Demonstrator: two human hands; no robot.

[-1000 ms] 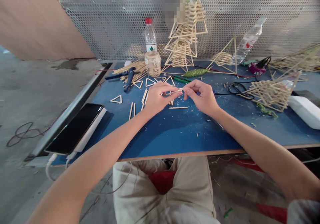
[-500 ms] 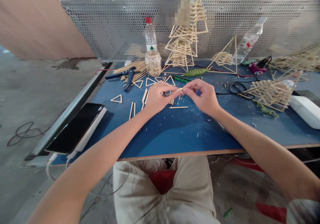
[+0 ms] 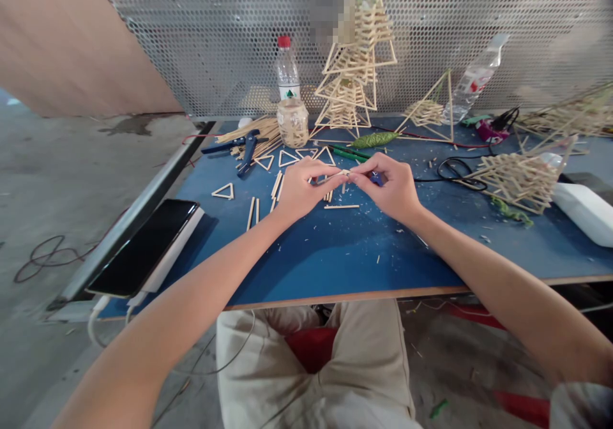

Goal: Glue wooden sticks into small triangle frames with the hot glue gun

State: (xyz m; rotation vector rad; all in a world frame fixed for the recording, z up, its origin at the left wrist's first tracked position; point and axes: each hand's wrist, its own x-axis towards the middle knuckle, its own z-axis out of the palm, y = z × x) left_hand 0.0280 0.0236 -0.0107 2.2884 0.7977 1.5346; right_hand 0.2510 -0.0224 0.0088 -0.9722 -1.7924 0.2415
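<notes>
My left hand (image 3: 306,188) is closed, thumb and forefinger pinching a thin wooden stick whose pale end shows at the fingertips. Fingertip to fingertip with it, my right hand (image 3: 389,183) pinches the same small spot where stick ends meet; the exact joint is mostly hidden. Beneath the hands lie short cut sticks, one loose stick (image 3: 341,207) lying crosswise in front. Several small stick triangles rest behind and to the left, among them a lone triangle (image 3: 223,191). A pair of sticks (image 3: 253,213) lies left of my left forearm.
Blue-handled cutters (image 3: 249,151) lie by a bundle of long sticks (image 3: 263,129). Behind stand a jar (image 3: 293,124), a red-capped bottle (image 3: 288,71) and a tall stick tower (image 3: 352,94). A phone (image 3: 146,244) is at left; a black cable (image 3: 462,172) and stick structure (image 3: 520,177) at right.
Both hands stay nearly in place, pinched together, with only slight finger movement. The view has shifted a little.
</notes>
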